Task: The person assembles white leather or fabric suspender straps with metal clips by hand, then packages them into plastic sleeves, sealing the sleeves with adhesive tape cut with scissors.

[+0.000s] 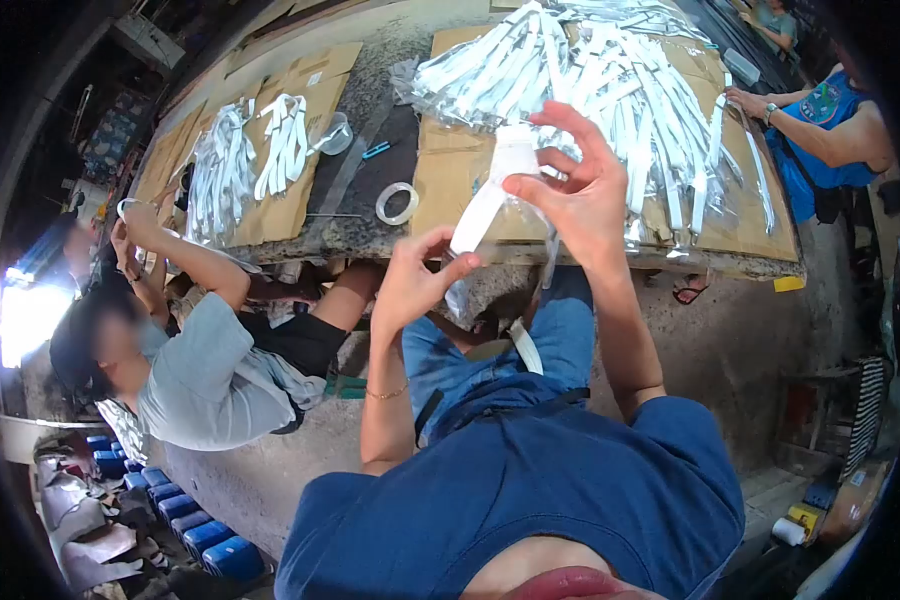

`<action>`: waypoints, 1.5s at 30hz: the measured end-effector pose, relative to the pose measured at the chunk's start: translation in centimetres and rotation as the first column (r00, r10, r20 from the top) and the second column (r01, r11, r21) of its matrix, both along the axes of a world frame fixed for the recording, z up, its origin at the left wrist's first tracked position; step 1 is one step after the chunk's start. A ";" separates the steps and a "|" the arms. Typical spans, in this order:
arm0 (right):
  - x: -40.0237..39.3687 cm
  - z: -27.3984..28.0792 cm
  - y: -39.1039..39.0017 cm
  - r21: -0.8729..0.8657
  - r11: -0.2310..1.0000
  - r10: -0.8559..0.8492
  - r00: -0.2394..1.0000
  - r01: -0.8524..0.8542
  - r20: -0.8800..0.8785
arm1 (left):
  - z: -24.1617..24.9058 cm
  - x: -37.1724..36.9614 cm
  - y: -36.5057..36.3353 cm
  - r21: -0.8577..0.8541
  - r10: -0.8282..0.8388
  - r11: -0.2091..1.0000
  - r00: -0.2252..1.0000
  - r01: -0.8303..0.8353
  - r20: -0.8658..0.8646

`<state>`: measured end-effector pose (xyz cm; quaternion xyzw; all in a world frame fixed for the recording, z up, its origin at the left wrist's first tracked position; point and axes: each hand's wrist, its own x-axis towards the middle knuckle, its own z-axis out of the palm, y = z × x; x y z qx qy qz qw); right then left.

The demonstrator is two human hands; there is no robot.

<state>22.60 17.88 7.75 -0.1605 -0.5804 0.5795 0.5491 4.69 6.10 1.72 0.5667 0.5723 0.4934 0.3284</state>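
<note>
A wide white strap (482, 212) hangs at a slant between my hands, above the table's near edge. My left hand (420, 275) pinches its lower end between thumb and fingers. Higher up and to the right, my right hand (580, 190) holds the strap's upper part with thumb and bent fingers, the other fingers raised. Clear plastic dangles under the strap near both hands. Behind my hands, a large heap of white straps (620, 90) in clear plastic lies on cardboard. Another white strip (526, 348) lies over my lap.
On the table (355, 232) are a tape roll (397, 203), a clear cup (336, 134), a blue tool (376, 150) and smaller strap piles (222, 170). A seated person (200, 370) works at left, another person (830, 130) at right. Blue containers (232, 556) stand at lower left.
</note>
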 end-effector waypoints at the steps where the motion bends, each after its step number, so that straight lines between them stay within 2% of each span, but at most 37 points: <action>1: -0.5 0.2 0.2 0.002 1.000 -0.001 1.000 0.001 -0.004 | -0.2 -0.7 -0.7 -0.065 0.022 0.998 0.999 -0.019 0.044; 2: -0.9 0.5 0.5 0.025 0.999 -0.021 0.999 0.022 -0.026 | -0.3 -0.8 -1.5 -0.088 0.053 0.995 0.988 -0.040 0.144; 3: -1.4 0.8 0.7 0.049 0.998 -0.042 0.998 0.044 -0.049 | -1.4 -1.5 -2.1 -0.038 0.056 0.998 0.982 -0.050 0.182; 5: -2.2 1.7 0.7 0.066 0.995 -0.065 0.997 0.068 -0.043 | -1.6 -1.3 -3.3 -0.094 0.192 0.980 0.959 -0.176 0.210; 7: -3.0 2.6 0.8 0.095 0.993 -0.068 0.998 0.069 -0.016 | -3.5 -1.6 -4.2 -0.051 0.284 0.958 0.957 -0.282 0.051; 9: -3.6 3.4 0.6 0.111 0.992 -0.062 0.998 0.060 0.019 | -3.0 -2.2 -4.9 -0.029 0.256 0.965 0.959 -0.262 -0.121; 11: -4.3 3.6 0.4 0.100 0.995 0.011 1.000 -0.011 -0.005 | -2.9 -3.6 -4.5 0.105 0.311 0.945 0.950 -0.311 0.012; 12: -4.6 3.7 0.3 0.100 0.995 0.020 1.000 -0.020 0.004 | -2.1 -4.2 -3.8 0.242 0.273 0.925 0.956 -0.292 0.108; 14: -5.4 3.8 -0.3 0.124 0.988 0.094 0.995 -0.090 -0.029 | 1.6 -4.9 -2.3 0.400 0.262 0.878 0.963 -0.262 0.057; 15: -5.7 3.9 -0.6 0.131 0.987 0.103 0.994 -0.098 -0.026 | 3.6 -4.4 -1.4 0.446 0.190 0.864 0.971 -0.234 0.142; 17: -5.9 4.4 -1.2 0.111 0.986 0.122 0.992 -0.121 -0.004 | 6.3 -3.8 0.1 0.500 0.092 0.852 0.985 -0.153 0.144; 21: -5.8 4.4 -1.3 0.097 0.990 0.100 0.995 -0.097 -0.029 | 7.5 -1.9 1.1 0.433 0.106 0.887 0.983 -0.163 0.153; 23: -5.5 4.4 -1.3 0.109 0.991 0.078 0.997 -0.075 -0.021 | 7.4 -1.0 1.4 0.390 0.215 0.867 0.939 -0.310 0.268; 24: -5.4 4.3 -1.2 0.116 0.989 0.093 0.996 -0.091 -0.010 | 7.4 -1.0 1.6 0.389 0.208 0.870 0.941 -0.302 0.265; 27: -5.3 4.3 -1.4 0.115 0.985 0.132 0.991 -0.131 -0.004 | 7.2 -1.8 2.3 0.388 -0.039 0.906 0.880 -0.168 0.473; 31: -5.5 4.4 -1.3 0.128 0.987 0.103 0.995 -0.099 -0.018 | 7.6 -1.9 1.8 0.341 -0.033 0.936 0.942 -0.087 0.333; 33: -5.4 4.4 -1.3 0.125 0.990 0.074 0.997 -0.071 -0.025 | 8.2 -0.1 1.5 0.340 0.115 0.918 0.958 -0.203 0.261; 35: -5.4 4.3 -1.3 0.084 0.994 0.071 0.997 -0.070 -0.007 | 8.1 1.1 1.8 0.375 0.161 0.894 0.958 -0.244 0.239; 37: -5.4 4.0 -1.2 0.089 0.994 0.066 0.998 -0.065 -0.004 | 7.8 1.7 2.0 0.449 0.352 0.829 0.935 -0.334 0.045; 38: -5.4 3.9 -1.1 0.090 0.994 0.057 0.998 -0.057 0.002 | 7.8 2.0 2.1 0.456 0.388 0.816 0.921 -0.354 0.021; 42: -5.2 3.9 -1.1 0.073 0.996 0.052 0.999 -0.051 -0.014 | 6.9 2.2 2.9 0.456 0.441 0.805 0.897 -0.381 -0.029; 45: -4.8 3.7 -0.8 0.113 0.993 0.038 0.999 -0.036 -0.014 | 6.8 2.4 3.2 0.391 0.418 0.822 0.905 -0.413 0.077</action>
